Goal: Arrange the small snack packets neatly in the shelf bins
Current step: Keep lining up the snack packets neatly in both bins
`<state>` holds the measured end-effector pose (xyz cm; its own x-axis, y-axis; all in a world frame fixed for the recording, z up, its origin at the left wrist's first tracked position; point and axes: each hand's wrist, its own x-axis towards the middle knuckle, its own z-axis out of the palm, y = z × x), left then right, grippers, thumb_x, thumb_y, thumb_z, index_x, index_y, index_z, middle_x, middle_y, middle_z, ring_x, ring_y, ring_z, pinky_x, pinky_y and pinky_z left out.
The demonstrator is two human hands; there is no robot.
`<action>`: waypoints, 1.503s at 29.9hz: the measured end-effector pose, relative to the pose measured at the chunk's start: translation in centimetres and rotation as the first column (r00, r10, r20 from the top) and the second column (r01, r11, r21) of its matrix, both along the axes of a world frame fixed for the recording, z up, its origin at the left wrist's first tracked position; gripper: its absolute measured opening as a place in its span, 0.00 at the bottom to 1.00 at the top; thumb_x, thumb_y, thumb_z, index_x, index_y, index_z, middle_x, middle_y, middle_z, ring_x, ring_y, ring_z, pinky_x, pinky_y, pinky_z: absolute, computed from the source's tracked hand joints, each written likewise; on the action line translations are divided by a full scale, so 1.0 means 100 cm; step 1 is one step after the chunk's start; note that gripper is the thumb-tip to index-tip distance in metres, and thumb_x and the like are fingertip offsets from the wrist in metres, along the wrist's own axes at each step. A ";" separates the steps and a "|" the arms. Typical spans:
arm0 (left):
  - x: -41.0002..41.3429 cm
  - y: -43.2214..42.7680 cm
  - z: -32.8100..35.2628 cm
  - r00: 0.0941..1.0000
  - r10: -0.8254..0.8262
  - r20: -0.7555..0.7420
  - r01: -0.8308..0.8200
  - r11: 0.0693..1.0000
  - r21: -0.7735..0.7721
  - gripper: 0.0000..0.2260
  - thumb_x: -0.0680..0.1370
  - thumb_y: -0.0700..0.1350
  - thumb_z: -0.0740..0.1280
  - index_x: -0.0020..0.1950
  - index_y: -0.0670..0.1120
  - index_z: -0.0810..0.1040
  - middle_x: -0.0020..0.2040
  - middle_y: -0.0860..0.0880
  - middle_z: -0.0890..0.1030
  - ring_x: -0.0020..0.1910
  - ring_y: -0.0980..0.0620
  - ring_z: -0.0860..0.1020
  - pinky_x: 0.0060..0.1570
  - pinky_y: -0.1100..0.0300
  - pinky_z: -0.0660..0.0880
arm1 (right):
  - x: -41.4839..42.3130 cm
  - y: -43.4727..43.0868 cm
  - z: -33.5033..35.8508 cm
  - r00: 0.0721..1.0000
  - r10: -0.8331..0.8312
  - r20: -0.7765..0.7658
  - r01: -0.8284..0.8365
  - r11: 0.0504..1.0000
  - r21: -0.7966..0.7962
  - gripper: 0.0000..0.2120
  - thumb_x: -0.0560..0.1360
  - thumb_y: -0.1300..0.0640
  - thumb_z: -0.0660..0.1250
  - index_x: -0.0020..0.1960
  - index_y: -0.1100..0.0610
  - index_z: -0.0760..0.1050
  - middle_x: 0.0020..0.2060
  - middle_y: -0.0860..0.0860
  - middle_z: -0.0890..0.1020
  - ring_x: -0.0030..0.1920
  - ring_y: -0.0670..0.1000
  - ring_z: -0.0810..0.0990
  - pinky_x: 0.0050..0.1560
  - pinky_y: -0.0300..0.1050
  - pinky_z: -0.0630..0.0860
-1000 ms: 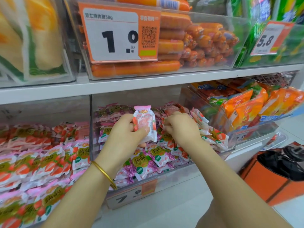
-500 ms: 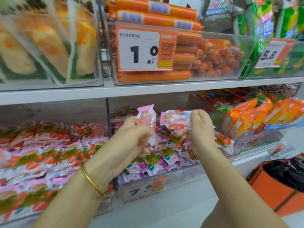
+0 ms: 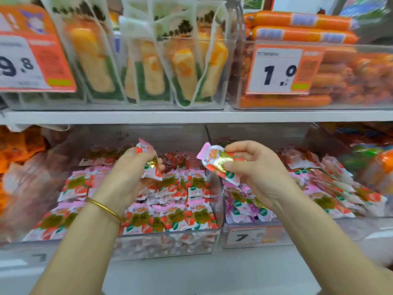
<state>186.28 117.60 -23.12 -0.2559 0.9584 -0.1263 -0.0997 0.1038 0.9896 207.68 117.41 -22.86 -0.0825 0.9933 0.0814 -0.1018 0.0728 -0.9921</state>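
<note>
Two clear bins, left bin (image 3: 165,243) and right bin (image 3: 297,233), stand at the lower shelf's (image 3: 191,273) front edge, heaped with strawberry packets (image 3: 191,218). Hands are further apart than before. The left hand (image 3: 125,177) clutches one snack packet (image 3: 152,174) over the left bin. The right hand (image 3: 257,173) pinches a second packet (image 3: 217,165) above the bins' shared wall.

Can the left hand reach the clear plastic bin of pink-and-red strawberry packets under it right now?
Probably yes. The left hand hovers right above the clear open-topped bin, with nothing between them. It grips a small pink packet, so placing looks easier than picking.
</note>
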 end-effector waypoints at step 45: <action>-0.047 0.043 -0.025 0.933 0.192 -0.305 -0.165 0.980 0.110 0.14 0.76 0.31 0.56 0.58 0.44 0.73 0.53 0.43 0.77 0.48 0.45 0.77 0.49 0.56 0.76 | -0.137 0.124 -0.034 0.731 -0.184 0.657 0.228 0.974 0.019 0.10 0.73 0.55 0.69 0.46 0.63 0.80 0.40 0.57 0.83 0.39 0.53 0.82 0.44 0.46 0.80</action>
